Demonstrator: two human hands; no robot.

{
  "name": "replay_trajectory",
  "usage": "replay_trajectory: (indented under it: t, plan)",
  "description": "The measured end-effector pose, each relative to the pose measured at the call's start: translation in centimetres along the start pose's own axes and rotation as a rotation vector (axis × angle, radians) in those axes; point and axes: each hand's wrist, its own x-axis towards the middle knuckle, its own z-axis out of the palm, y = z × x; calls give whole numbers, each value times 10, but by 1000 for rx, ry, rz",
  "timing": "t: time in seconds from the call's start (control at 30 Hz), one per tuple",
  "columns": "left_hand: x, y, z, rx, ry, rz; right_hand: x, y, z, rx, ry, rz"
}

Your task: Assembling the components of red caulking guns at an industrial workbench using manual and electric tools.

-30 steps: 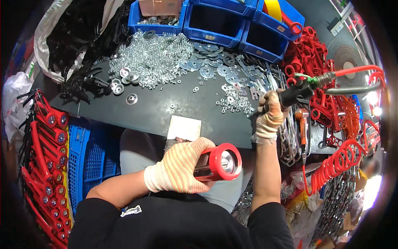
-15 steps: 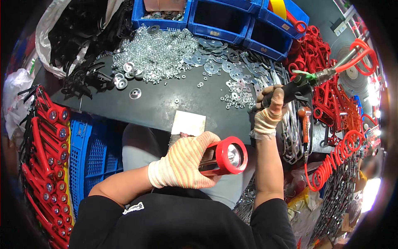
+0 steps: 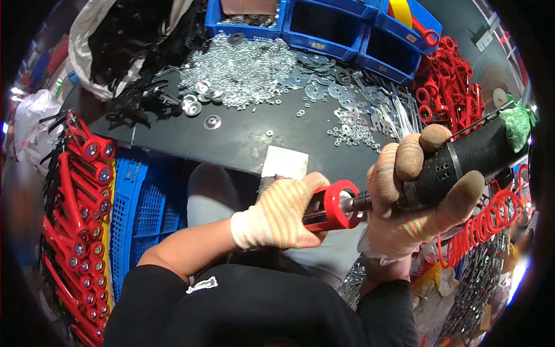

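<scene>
Red tubular part (image 3: pixel 332 207): glossy red body with a round flanged end facing right and a dark slot along its side. It sits below the near edge of the bench (image 3: pixel 243 141), over the lap, well in front of the loose hardware.

Left hand (image 3: pixel 277 214): knit glove, pale with orange striping, clenched around the red part's body from the left.

Right hand (image 3: pixel 413 196): same striped knit glove, fingertips worn and brownish, wrapped around a black power driver (image 3: pixel 462 165). Driver casing is matte black, cylindrical, with small vent holes near the nose; a green rag or tape (image 3: pixel 516 122) is bunched at its rear end. The driver's metal nose meets the middle of the red flange.

Bench top: dark, flat, matte. Scattered across its far half lie bright metal washers (image 3: pixel 243 72), small ones heaped, larger discs spread flat to the right. A pale square card (image 3: pixel 284 162) lies at the near edge.

Blue plastic bins (image 3: pixel 341 29) line the far side. Finished red parts (image 3: pixel 87 191) are stacked at left over a blue ribbed crate (image 3: pixel 144 214). A red coiled hose (image 3: pixel 491 222) hangs at right.
</scene>
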Motion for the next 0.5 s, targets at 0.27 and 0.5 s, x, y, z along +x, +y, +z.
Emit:
replay_trajectory:
  t: [0.27, 0.5]
  plan:
    - [-13, 40, -29, -112, -471, 76, 20, -57, -55, 275, 33, 403]
    - [-120, 89, -198, 1199, -324, -5, 73, -36, -256, -1586, 129, -18]
